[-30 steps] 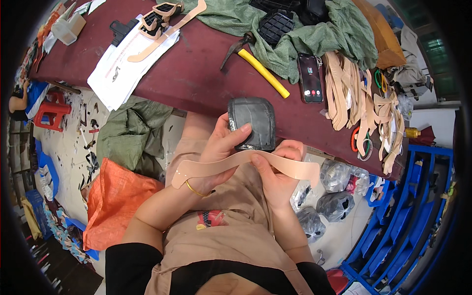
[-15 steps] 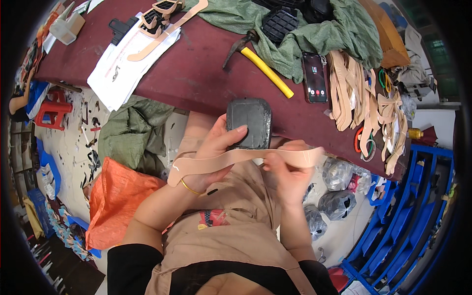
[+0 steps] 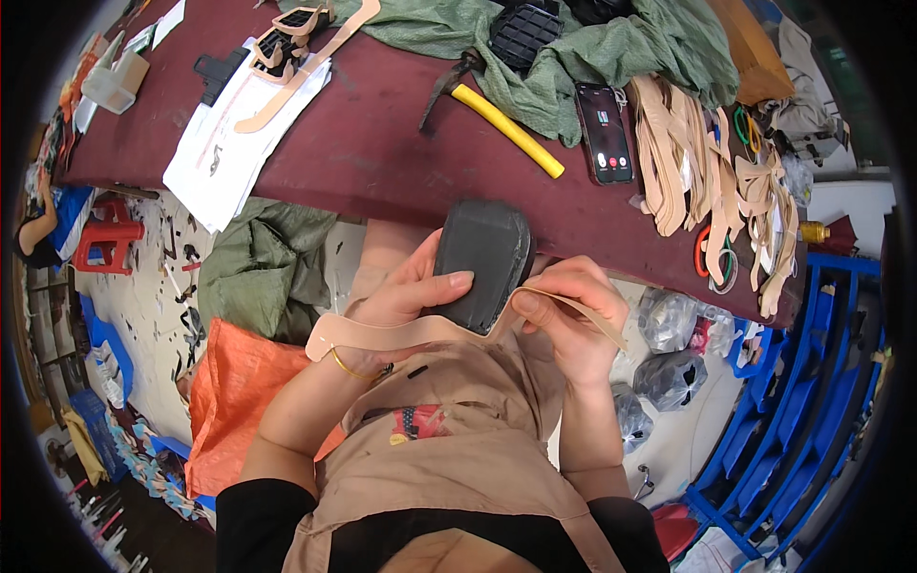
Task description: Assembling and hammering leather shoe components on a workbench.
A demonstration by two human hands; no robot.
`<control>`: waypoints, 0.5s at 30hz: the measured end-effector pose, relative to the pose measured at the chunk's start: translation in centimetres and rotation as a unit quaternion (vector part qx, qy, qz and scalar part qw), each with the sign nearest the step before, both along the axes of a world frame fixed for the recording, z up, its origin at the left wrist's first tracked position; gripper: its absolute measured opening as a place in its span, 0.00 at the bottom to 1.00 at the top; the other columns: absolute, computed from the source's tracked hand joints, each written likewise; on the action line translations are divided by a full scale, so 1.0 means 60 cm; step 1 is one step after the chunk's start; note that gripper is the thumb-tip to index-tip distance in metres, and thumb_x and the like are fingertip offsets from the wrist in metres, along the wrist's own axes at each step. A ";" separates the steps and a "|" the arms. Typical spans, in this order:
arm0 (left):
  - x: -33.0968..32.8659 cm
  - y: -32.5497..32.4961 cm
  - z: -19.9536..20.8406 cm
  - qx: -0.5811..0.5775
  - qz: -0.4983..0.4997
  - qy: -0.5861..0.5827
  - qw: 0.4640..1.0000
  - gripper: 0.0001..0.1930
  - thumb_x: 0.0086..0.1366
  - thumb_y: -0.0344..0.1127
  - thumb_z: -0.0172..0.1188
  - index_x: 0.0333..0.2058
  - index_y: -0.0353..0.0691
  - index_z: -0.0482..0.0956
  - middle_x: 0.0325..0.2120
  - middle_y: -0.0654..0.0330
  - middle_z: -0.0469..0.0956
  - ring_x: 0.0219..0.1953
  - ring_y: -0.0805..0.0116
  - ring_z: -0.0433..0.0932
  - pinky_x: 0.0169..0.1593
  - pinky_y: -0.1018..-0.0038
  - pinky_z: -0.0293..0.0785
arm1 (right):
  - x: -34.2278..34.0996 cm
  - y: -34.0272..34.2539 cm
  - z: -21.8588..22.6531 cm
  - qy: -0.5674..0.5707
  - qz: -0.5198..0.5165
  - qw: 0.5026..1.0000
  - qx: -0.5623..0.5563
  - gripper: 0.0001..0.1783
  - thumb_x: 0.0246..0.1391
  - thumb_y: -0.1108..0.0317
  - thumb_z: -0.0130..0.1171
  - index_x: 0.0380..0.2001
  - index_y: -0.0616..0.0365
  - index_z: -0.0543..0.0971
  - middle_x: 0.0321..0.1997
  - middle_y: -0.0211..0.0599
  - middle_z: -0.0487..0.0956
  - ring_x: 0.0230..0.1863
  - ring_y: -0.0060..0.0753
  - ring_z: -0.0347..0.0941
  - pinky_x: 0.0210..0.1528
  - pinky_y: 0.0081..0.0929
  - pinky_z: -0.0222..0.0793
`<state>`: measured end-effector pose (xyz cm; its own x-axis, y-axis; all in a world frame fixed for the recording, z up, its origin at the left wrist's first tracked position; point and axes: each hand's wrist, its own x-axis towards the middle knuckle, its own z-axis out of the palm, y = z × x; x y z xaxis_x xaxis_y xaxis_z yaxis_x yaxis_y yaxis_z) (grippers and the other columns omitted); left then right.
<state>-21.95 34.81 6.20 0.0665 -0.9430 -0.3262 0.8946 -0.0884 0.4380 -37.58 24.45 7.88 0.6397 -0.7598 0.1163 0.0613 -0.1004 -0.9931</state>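
1. Gripping a black block with the left hand, thumb flat across its face, other fingers mostly hidden behind.
2. Pinching a beige strip with the right hand, between thumb and curled fingers, just beside the block's lower right side.
3. Held up between both hands, the block in question: over the lap of the tan apron, overlapping in view the near edge of the dark red table.
4. Running, as for the strip, from over the left wrist, near a yellow bracelet, along the block's lower edge, then bending sharply up into the right fingertips, free end poking out beyond. Cannot tell whether touching the block all along.
5. Lit on the phone, right of the hammer: small round icons, white and red, with lettering too tiny to read.
6. Printed on the white papers, at the table's left: faint lines and a dark mark, not legible.
7. Set on the apron's front: a red picture patch with dark and yellow parts.
8. Block: thick, matte on the face, rounded at the corners, shinier and rough along the right side.
9. Strip: thin, smooth, wavy in outline, bent like something pliable, faintly glossy at the left end.
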 end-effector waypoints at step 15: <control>0.006 0.029 -0.006 -0.033 -0.091 -0.030 0.995 0.35 0.58 0.24 0.58 0.62 0.38 0.51 0.55 0.58 0.66 0.57 0.71 0.66 0.59 0.73 0.63 | -0.009 -0.019 0.003 -0.054 0.000 0.996 0.071 0.08 0.41 0.80 0.66 0.28 0.67 0.80 0.31 0.39 0.73 0.23 0.25 0.73 0.19 0.16 0.69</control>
